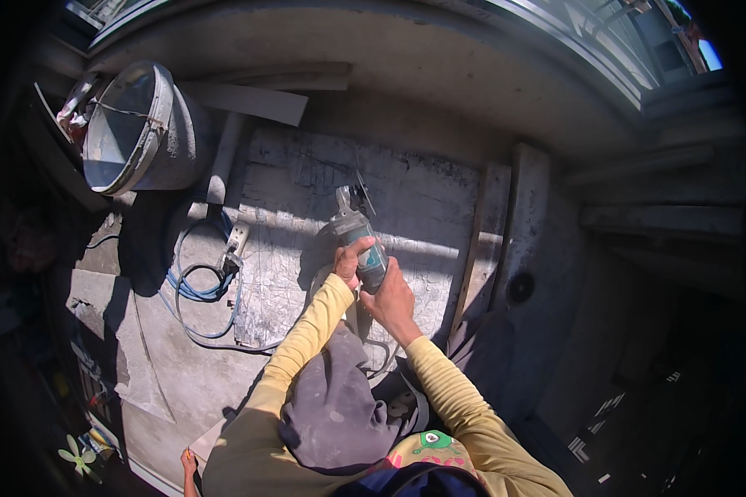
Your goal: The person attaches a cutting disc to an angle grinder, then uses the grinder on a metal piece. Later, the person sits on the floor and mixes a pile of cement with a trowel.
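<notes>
An angle grinder with a teal and dark grey body is held in both hands over a scuffed pale board. Its thin cutting disc points away from me, seen almost edge-on. My left hand is closed around the middle of the body, near the gear head. Farther back, my right hand wraps the rear end of the grinder. Sunlight falls in a band across the board beneath the tool. Whether the disc touches anything or spins, I cannot tell.
A whitish bucket lies tilted at the far left. Near it are a power strip and coiled blue cable. Planks stand at the right, with a dark disc. Another person's hand shows at lower left.
</notes>
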`<state>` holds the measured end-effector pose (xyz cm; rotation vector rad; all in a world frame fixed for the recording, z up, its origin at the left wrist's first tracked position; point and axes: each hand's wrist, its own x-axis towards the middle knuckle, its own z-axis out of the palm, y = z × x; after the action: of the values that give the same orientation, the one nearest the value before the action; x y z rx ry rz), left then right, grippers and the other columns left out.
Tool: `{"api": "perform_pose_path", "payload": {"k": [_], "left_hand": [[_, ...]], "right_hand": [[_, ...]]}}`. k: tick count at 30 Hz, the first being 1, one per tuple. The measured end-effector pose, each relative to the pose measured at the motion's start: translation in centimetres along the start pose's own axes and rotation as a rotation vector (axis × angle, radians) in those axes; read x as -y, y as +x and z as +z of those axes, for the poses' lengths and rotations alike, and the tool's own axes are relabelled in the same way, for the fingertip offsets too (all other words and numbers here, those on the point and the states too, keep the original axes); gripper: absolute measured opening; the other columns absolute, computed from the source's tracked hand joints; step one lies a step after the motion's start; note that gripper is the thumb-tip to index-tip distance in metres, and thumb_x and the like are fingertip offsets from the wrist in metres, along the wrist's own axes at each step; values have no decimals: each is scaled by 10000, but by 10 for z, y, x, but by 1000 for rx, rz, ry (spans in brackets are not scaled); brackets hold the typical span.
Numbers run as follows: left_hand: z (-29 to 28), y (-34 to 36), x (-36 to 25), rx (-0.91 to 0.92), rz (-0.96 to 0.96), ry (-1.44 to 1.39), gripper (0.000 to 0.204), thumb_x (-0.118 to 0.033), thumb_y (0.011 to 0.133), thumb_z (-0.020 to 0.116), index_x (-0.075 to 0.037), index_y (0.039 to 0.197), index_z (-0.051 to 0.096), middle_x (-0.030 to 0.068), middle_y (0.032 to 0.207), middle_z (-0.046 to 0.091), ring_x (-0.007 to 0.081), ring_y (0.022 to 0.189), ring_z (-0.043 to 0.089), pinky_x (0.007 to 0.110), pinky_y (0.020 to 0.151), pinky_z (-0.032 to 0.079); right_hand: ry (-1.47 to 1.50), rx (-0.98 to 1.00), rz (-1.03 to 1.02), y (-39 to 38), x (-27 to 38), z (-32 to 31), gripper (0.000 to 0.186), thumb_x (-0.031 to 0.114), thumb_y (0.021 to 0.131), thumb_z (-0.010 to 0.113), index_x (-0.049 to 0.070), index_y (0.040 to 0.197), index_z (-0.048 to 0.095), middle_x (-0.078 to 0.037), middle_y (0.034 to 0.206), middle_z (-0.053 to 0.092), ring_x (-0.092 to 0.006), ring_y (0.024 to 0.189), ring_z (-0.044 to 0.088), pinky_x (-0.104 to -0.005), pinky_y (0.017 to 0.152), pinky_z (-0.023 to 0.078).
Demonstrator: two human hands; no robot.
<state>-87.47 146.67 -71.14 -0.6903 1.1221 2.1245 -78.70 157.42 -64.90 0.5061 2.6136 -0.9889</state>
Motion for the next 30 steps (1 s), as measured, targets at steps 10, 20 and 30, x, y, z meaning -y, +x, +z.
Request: {"api": "perform_pose_path", "payload": {"k": [10, 20, 30], "left_hand": [[-1, 0, 2, -12, 6, -9, 365, -278, 812, 783, 0, 1036, 711, 115, 935, 736, 212, 839, 721, 364, 846, 597], [0, -1, 0, -7, 6, -21, 377, -284, 811, 785, 2, 1045, 709, 119, 936, 738, 213, 840, 721, 374, 824, 605], [-1, -1, 1, -1, 0, -27, 382, -288, 819, 770, 7, 1055, 709, 130, 939, 742, 219, 842, 724, 384, 809, 616]], "right_hand": [[18, -38, -17, 0, -1, 2, 865, 254, 732, 825, 30, 1419, 351, -271, 1126, 642, -474, 973, 677, -551, 803, 547], [21, 35, 44, 2, -1, -2, 678, 291, 740, 832, -3, 1208, 440, -269, 1048, 659, -477, 929, 683, -546, 771, 559], [10, -27, -25, -1, -8, 6, 628, 277, 730, 844, -5, 1137, 458, -268, 980, 673, -480, 886, 681, -552, 746, 549]]}}
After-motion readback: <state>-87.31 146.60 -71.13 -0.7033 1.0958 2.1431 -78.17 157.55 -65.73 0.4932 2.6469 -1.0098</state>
